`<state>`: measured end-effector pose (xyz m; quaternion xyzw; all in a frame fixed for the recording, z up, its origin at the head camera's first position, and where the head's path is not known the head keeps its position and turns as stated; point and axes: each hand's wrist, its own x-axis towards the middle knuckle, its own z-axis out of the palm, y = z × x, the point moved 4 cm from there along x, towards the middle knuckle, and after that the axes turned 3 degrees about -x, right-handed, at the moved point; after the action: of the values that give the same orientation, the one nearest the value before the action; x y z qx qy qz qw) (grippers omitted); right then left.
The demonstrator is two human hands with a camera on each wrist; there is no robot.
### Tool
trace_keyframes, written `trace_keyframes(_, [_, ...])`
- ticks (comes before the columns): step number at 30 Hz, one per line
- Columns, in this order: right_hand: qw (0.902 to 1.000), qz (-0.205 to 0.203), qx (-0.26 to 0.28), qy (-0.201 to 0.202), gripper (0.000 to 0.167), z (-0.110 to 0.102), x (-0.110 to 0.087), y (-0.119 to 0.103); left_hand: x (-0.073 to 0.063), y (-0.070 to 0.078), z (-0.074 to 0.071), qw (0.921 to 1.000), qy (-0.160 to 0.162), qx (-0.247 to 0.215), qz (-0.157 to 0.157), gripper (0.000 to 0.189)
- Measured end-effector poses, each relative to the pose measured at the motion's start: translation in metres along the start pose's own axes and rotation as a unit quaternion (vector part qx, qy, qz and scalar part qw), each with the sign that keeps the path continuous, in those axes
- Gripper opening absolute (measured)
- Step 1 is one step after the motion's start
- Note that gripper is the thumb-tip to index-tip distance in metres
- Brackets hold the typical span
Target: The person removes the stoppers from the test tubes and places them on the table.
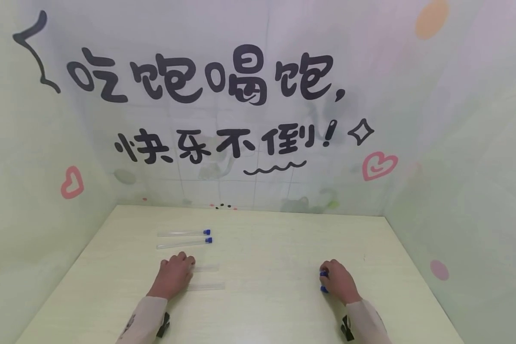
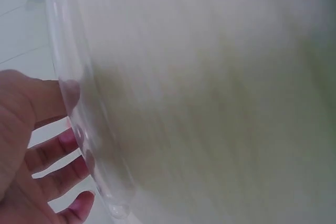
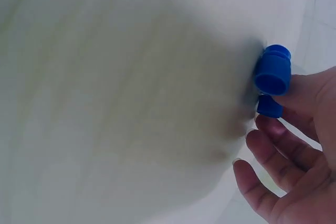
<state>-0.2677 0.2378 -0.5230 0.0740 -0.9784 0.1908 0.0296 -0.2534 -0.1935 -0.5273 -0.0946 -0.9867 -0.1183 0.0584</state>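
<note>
At the left of the table, my left hand (image 1: 174, 276) has its thumb and fingertips around the left end of an uncapped clear test tube (image 1: 207, 268). A second uncapped test tube (image 1: 206, 287) lies nearer to me, beside that hand. In the left wrist view this nearer tube (image 2: 73, 56) runs close past the camera, with the thumb tip showing through it. My right hand (image 1: 339, 281), to the right, pinches a small blue cap (image 3: 270, 107) between thumb and index finger. Another blue cap (image 3: 273, 70), hollow end toward the camera, sits just nearer to me.
Two test tubes with blue caps lie beyond my left hand, a farther tube (image 1: 180, 233) and a nearer tube (image 1: 182, 244), capped ends to the right. A printed cloth wall (image 1: 284, 191) rises behind the pale table (image 1: 266, 315) and on both sides.
</note>
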Motion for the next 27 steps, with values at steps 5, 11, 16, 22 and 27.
trace_keyframes(5, [1.0, -0.001, -0.003, -0.001, 0.022, -0.001, -0.002, -0.003, -0.002, 0.002, -0.004, 0.9999, 0.008, -0.011, -0.002, 0.026])
trace_keyframes(11, [0.9979, -0.043, -0.025, 0.042, 0.026, -0.007, -0.005, -0.016, -0.007, 0.007, -0.014, 0.9996, 0.026, -0.011, 0.005, 0.025])
trace_keyframes(16, [0.9946, -0.062, -0.045, 0.07, 0.026, -0.012, -0.005, -0.024, -0.008, 0.009, -0.018, 0.9996, 0.028, -0.007, 0.004, 0.025])
trace_keyframes(22, [0.9887, -0.09, -0.076, 0.093, 0.034, -0.009, -0.002, -0.032, -0.009, 0.01, -0.018, 0.9994, 0.032, -0.006, 0.008, 0.023])
trace_keyframes(27, [0.9857, -0.098, -0.088, 0.105, 0.04, -0.004, -0.001, -0.036, -0.009, 0.013, -0.019, 0.9993, 0.035, -0.004, 0.014, 0.023])
